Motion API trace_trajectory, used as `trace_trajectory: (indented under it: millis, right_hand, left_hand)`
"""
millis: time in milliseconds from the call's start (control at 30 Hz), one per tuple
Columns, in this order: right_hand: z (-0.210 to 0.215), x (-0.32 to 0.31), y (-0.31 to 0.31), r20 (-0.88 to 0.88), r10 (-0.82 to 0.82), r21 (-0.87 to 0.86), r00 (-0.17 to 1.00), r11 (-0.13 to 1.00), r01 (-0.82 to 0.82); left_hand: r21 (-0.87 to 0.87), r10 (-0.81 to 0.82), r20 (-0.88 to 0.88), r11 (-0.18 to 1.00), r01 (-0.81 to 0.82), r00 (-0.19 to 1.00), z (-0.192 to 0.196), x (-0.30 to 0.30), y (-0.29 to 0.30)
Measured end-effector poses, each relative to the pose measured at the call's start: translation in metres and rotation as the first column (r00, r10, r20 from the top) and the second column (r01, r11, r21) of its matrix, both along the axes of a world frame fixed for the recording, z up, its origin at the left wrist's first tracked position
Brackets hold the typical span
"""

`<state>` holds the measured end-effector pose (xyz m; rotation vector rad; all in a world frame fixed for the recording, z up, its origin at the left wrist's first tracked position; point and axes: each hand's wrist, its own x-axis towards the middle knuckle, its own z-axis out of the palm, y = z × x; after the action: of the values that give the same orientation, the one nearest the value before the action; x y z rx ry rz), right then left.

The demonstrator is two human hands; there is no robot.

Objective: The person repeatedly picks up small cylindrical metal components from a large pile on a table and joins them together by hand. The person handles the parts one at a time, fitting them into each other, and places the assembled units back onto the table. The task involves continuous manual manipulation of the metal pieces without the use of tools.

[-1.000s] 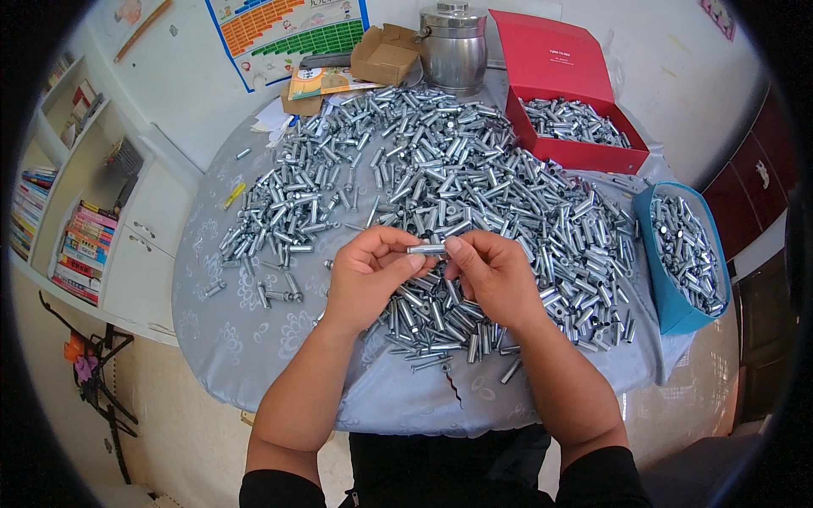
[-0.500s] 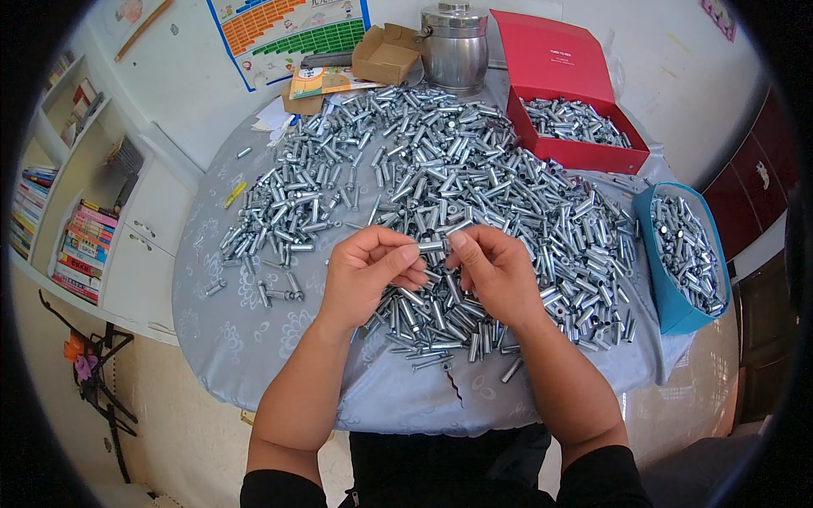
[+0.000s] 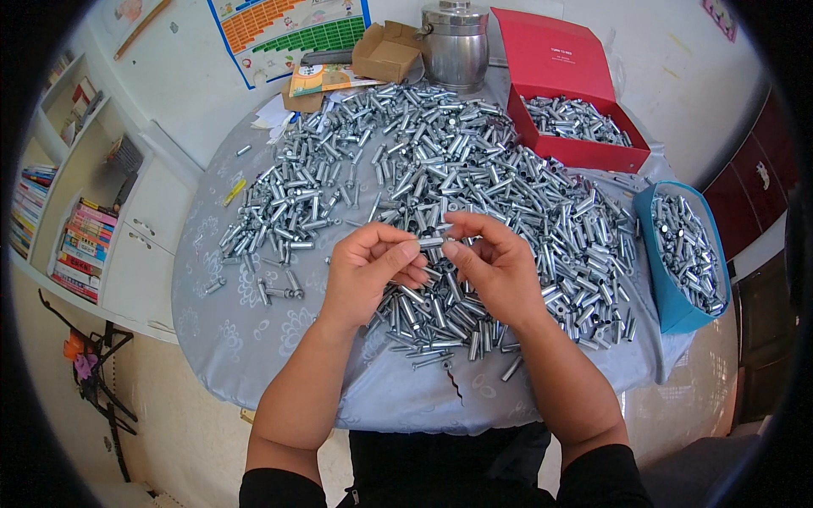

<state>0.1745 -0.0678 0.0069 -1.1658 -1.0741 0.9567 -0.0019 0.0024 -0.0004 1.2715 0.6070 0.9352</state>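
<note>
— How many of each do we count?
— We see two bare hands, the left hand [image 3: 364,271] and the right hand [image 3: 495,267], and one metal sleeve [image 3: 430,242] between them, above the near part of the heap of metal parts [image 3: 457,161]. The heap, spread over the counter [image 3: 254,347], is too dense for us to count. Around it we count one red box [image 3: 584,154] and one blue bin [image 3: 673,315], both full of similar parts, plus one steel canister [image 3: 456,51], one open cardboard box [image 3: 381,68] and one yellow stick [image 3: 235,192].
— And how does each grip stand?
— The left grip is clamped on the sleeve, thumb against fingers. The right grip is apart: its index finger is raised away from its thumb, which is at the sleeve's right end. We cannot tell whether that thumb touches the metal.
— What differs from half a second ago?
— Then we saw the right thumb and index finger close together at that end; now the finger is lifted. The heap looks unchanged to us.
— Any writing?
— We find small pale print inside the red lid [image 3: 552,72], coloured rows of blocks on the blue-edged poster [image 3: 305,42], and lettering, too small for us, on the shelved books [image 3: 85,245].
</note>
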Motion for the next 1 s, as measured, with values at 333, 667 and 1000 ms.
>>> trace_trajectory:
  millis: [333,667,1000]
  right_hand:
    - [0.001,0.009,0.002,-0.045,0.096,-0.159,0.994,0.982,-0.102]
    - [-0.002,0.008,0.002,0.009,0.069,-0.116,0.998,0.991,-0.068]
    - [0.005,0.001,0.000,-0.038,0.036,-0.038,0.999,0.999,-0.037]
  left_hand:
    - [0.005,-0.009,0.000,1.000,0.009,1.000,-0.001,-0.001,0.001]
    - [0.007,-0.030,-0.003,1.000,0.030,1.000,0.001,0.000,-0.001]
    - [0.017,-0.009,0.007,1.000,0.009,1.000,-0.002,0.001,0.000]
